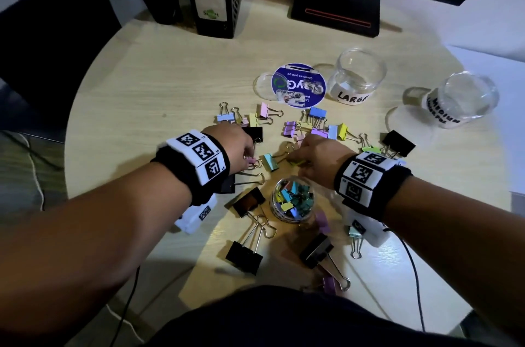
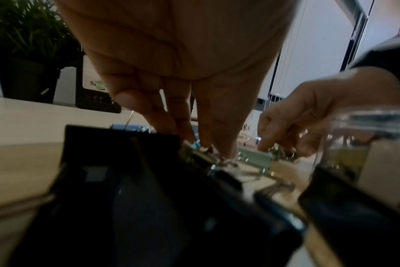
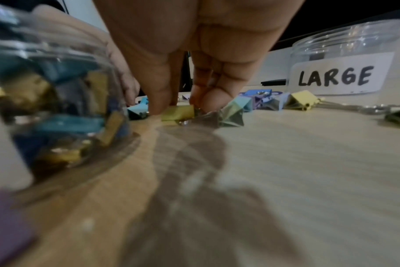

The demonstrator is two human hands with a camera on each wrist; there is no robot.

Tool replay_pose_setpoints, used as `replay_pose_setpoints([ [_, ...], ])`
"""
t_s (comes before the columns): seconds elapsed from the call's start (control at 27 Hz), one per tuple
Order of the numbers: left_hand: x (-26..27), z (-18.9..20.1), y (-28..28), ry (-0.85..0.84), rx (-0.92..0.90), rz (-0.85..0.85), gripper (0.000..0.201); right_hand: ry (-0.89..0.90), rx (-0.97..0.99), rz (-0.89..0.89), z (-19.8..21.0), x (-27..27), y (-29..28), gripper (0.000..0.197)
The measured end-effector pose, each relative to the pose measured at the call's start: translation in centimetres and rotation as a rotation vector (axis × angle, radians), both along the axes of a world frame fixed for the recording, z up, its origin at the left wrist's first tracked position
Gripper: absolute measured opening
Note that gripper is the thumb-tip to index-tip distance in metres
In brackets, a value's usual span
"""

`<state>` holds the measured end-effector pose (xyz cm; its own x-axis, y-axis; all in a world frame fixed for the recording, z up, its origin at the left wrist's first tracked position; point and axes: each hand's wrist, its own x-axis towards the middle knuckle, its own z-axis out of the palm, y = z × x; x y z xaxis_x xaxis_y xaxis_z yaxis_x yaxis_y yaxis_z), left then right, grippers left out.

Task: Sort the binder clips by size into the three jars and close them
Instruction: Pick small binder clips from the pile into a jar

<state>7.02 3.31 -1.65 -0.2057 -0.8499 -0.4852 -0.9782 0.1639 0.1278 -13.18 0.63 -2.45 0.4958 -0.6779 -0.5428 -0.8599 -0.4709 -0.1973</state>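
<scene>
Two hands down among scattered clips, right hand [image 3: 183, 86] pinching yellow clip [image 3: 177, 112], left hand [image 1: 237, 145] pinching pink clip [image 1: 251, 161].

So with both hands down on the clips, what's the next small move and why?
Probably lift the right hand with the small yellow clip pinched in its fingers and drop it into the open jar beside that wrist, which already holds small clips. The left hand looks to be picking up a small pink clip.

Dim room, round pale wooden table [image 1: 159, 68], white wall [image 2: 320, 54].
</scene>
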Motion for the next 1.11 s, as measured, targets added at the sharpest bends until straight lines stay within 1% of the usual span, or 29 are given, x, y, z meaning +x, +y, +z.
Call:
replay_pose_setpoints([
  [0.07, 0.0, -0.3, 0.0, -0.011, 0.023, -0.009, 0.026, 0.048, -0.017, 0.039, 0.1, 0.1, -0.6, 0.037],
  [0.15, -0.2, -0.6, 0.1, -0.013, 0.036, -0.018, 0.026, 0.054, -0.041, 0.06, 0.2, 0.3, -0.9, 0.033],
  [0.22, -0.6, -0.8, 0.1, -0.016, 0.035, -0.021, 0.024, 0.01, -0.054, 0.054, 0.3, 0.8, -0.9, 0.031],
  [0.33, -0.9, -0.9, 0.0, 0.007, -0.019, -0.016, 0.02, -0.05, -0.093, 0.049, 0.5, 1.4, -0.9, 0.03],
  [0.45, -0.5, -0.8, 0.0, 0.028, -0.052, 0.005, 0.015, -0.143, -0.131, -0.027, 0.9, 0.8, -0.8, 0.03],
  [0.56, 0.0, -1.1, 0.4, 0.072, -0.045, 0.025, 0.009, -0.226, -0.165, -0.112, 1.0, -0.8, 0.0, 0.027],
  [0.59, 0.1, -1.2, 0.4, 0.095, -0.036, 0.027, 0.012, -0.233, -0.153, -0.133, 0.9, -1.4, 0.3, 0.027],
  [0.67, 0.1, -1.4, 0.5, 0.094, -0.008, -0.007, 0.028, -0.2, -0.13, -0.106, 0.2, -2.1, 1.0, 0.031],
  [0.78, -0.2, -1.2, 0.4, 0.085, -0.007, -0.055, 0.032, -0.096, -0.11, -0.039, -0.5, -2.5, 1.4, 0.038],
  [0.85, -0.5, -0.3, 0.6, 0.142, -0.059, -0.032, 0.031, -0.059, -0.102, -0.017, -0.7, -2.5, 1.3, 0.04],
  [0.93, -1.0, 0.9, 1.3, 0.284, -0.14, -0.015, 0.028, -0.048, -0.105, -0.004, -0.8, -2.4, 1.2, 0.04],
  [1.0, -2.1, 2.4, 2.6, 0.44, -0.126, -0.064, 0.026, -0.05, -0.116, 0.0, -0.8, -2.4, 1.1, 0.04],
  [1.04, -2.8, 2.8, 3.3, 0.468, -0.09, -0.134, 0.026, -0.048, -0.121, 0.004, -0.8, -2.4, 1.2, 0.04],
  [1.11, -4.0, 2.6, 4.3, 0.412, -0.039, -0.3, 0.028, -0.055, -0.133, 0.017, -0.8, -2.5, 1.4, 0.04],
])
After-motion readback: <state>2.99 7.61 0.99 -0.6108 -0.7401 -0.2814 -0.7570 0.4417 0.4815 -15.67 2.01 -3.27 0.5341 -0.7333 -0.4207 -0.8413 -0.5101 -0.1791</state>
